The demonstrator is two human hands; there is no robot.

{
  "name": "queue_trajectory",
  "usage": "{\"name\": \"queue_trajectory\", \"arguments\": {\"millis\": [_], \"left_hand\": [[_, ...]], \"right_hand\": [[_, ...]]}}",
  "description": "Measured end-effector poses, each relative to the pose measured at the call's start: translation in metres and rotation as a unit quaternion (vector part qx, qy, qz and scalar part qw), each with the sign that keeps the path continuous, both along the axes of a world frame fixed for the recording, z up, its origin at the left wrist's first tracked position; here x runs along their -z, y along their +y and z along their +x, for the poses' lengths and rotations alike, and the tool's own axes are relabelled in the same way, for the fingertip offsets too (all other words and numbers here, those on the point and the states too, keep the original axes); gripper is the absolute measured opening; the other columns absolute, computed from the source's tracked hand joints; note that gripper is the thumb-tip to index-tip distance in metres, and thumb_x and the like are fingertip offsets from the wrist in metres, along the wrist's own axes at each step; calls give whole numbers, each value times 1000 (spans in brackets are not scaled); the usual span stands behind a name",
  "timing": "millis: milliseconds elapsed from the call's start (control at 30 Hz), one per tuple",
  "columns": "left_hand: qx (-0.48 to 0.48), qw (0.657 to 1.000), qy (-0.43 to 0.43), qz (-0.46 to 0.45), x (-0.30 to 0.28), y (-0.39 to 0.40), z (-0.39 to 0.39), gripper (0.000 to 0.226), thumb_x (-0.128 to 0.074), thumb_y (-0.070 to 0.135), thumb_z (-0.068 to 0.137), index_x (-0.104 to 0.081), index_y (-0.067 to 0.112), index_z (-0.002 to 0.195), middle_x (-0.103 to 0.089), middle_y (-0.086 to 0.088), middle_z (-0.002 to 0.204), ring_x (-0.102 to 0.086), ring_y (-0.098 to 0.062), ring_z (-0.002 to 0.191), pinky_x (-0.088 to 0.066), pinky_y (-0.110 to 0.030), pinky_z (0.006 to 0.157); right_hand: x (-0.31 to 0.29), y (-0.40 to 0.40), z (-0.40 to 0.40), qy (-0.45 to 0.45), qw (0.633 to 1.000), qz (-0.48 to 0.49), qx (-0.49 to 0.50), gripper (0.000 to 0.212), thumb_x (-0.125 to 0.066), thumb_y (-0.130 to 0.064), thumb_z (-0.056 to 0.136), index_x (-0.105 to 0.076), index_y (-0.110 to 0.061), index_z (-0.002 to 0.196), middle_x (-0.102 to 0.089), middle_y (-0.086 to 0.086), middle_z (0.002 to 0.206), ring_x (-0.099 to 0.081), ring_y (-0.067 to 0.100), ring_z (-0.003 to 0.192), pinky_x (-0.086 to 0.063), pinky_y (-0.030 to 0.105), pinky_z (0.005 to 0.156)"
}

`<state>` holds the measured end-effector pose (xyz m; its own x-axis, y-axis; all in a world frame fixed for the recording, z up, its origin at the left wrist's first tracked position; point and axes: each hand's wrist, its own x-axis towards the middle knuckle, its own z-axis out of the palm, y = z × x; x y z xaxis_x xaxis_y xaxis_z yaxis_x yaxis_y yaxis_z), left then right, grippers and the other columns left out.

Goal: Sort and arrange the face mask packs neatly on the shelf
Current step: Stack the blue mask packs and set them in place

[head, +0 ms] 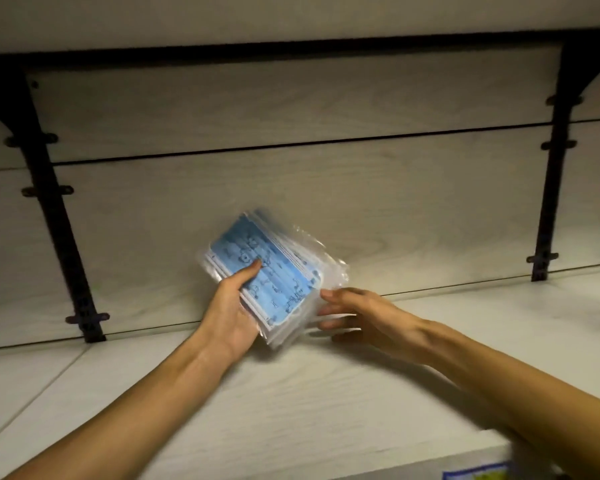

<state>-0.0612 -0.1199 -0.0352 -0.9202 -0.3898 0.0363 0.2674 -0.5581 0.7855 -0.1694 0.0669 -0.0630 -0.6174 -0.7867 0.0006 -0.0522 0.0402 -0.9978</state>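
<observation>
Two bare hands worked a stack of mask packs above a pale shelf.

Nearest, a blue-edged label (478, 474) showed at the shelf (291, 393) front lip. Further in, the left hand (231, 313) clasped the face mask packs (270, 275), thumb on top, tilted just over the board; the right hand (357, 315) lay unclenched beside them, fingertips near the wrapper. Behind stood the back panel (291, 168) and dark brackets (56, 209).

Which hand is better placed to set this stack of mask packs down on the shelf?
Left. The left hand already grips the stack of mask packs, thumb on top, holding it tilted above the shelf. The right hand is open beside the stack, so it can only steady it.
</observation>
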Motion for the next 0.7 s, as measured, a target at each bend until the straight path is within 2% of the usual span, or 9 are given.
{"name": "queue_trajectory", "arguments": {"millis": [67,167,267,367,433,500,533,633,700], "left_hand": [[18,1000,17,16,-7,14,-5,35,-60,20,96,-64,7,128,-74,-16,118,-74,-32,104,-53,-50,86],[38,999,18,9,-12,49,-15,39,-57,23,97,-62,3,131,-72,-21,120,-69,-38,112,-50,-55,100],[69,997,26,-29,-12,78,-26,44,-54,25,97,-59,-1,133,-69,-21,126,-65,-37,120,-44,-52,109],[61,994,40,-81,-11,88,-36,45,-56,22,95,-60,-2,133,-67,-19,130,-61,-34,126,-42,-49,113],[47,993,49,-92,-10,88,-46,40,-58,16,93,-62,-2,128,-67,-19,131,-60,-32,127,-42,-45,114],[48,990,37,-125,-8,90,-56,44,-64,13,88,-62,-4,128,-66,-20,131,-61,-33,126,-43,-46,114],[48,985,23,-161,-6,92,-60,50,-66,13,86,-59,-6,132,-67,-21,130,-61,-34,126,-43,-48,113],[45,955,-22,-292,-2,105,-70,50,-74,11,84,-60,-4,130,-72,-17,123,-67,-33,118,-48,-49,108],[25,936,-52,-348,3,113,-75,38,-76,9,84,-67,2,120,-75,-14,115,-73,-27,104,-56,-40,96]], "right_hand": [[-1,4,6,-40,997,-61,-25,51,-68,-41,91,-62,-12,132,-68,11,129,-65,28,120,-46,44,108],[-1,13,9,-68,986,-145,41,43,-67,-24,93,-62,-1,129,-69,20,123,-67,33,111,-47,47,105],[-3,38,1,-21,976,-173,126,29,-67,-15,92,-65,-3,118,-74,16,113,-72,31,102,-56,45,94],[-10,78,-17,54,955,-160,243,2,-70,-10,88,-71,-10,90,-78,8,90,-74,21,82,-61,34,77],[-16,103,-34,92,945,-140,281,4,-72,-8,86,-71,-12,87,-78,2,85,-73,19,82,-59,35,78],[-22,126,-48,106,942,-119,295,6,-72,-10,86,-72,-12,91,-78,5,93,-72,23,89,-56,40,84],[-24,137,-54,119,941,-113,296,5,-70,-10,87,-72,-11,91,-78,5,94,-71,22,88,-55,38,83],[-27,163,-62,144,944,-119,273,17,-62,-5,90,-75,-14,88,-79,-5,89,-72,6,79,-50,12,66],[-17,176,-64,140,949,-105,263,17,-61,-5,90,-75,-15,90,-79,-4,92,-73,6,81,-50,11,64]]}}
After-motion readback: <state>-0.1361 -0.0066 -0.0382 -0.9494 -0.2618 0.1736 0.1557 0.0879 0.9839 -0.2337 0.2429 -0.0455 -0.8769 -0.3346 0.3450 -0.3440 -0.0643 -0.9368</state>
